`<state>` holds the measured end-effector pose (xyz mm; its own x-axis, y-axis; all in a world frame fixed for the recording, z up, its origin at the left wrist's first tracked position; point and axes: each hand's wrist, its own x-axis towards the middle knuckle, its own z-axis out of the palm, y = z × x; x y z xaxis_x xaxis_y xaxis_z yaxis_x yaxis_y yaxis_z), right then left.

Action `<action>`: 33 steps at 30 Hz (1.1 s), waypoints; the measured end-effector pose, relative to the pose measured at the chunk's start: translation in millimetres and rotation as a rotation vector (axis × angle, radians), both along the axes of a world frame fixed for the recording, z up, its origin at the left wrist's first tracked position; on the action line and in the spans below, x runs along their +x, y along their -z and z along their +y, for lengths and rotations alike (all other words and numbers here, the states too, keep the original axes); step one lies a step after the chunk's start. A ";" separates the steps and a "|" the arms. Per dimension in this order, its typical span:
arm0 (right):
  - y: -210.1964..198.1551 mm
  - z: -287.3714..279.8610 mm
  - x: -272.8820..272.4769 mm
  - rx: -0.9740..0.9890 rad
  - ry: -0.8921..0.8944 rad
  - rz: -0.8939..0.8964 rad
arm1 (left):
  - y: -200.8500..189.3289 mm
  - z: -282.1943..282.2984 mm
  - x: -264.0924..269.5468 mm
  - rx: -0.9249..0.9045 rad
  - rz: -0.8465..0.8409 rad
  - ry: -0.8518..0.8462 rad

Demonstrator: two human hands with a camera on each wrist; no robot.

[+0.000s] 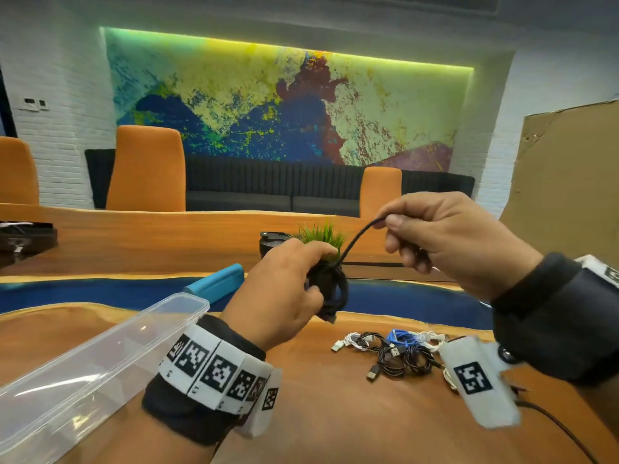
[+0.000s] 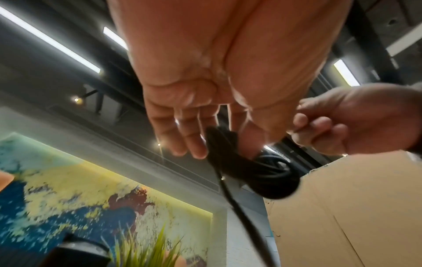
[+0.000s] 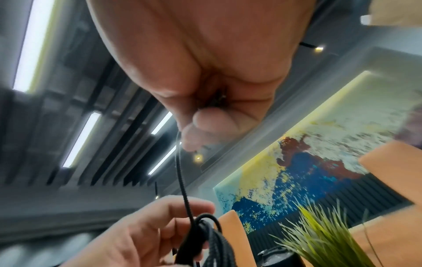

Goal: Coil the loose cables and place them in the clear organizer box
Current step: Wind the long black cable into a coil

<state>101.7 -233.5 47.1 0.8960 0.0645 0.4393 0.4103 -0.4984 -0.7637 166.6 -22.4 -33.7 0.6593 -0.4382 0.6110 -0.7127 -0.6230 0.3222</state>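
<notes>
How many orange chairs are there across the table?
3. One orange chair at the far left edge, a tall one left of centre, and a lower one right of centre above the right hand. Others may be hidden.

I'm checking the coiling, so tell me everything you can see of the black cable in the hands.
The black cable looks braided and matte. Most of it is bundled into a tight coil, held in the air above the table by the left hand. A free tail arcs up and right to the right hand, which pinches it. A connector end hangs below the coil.
</notes>
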 end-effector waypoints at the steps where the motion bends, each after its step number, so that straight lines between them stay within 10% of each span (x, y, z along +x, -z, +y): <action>1: -2.2 6.2 -0.1 -0.052 0.000 -0.035 | -0.3 -2.3 -1.4 0.018 -0.029 0.017; 9: -5.0 -5.4 15.0 -0.482 0.287 -0.397 | -7.5 -2.9 -9.5 -0.156 0.101 0.261; 13: 15.9 -17.5 15.8 -0.723 0.320 -0.137 | -13.8 2.2 -9.9 -0.303 0.047 0.289; 20: 27.8 -0.7 15.4 0.466 0.004 0.311 | -9.6 -1.2 -10.4 -0.312 -0.045 0.253; 33: 33.6 15.4 10.2 0.810 -0.050 0.733 | -7.7 -5.5 -11.4 -0.265 -0.196 0.283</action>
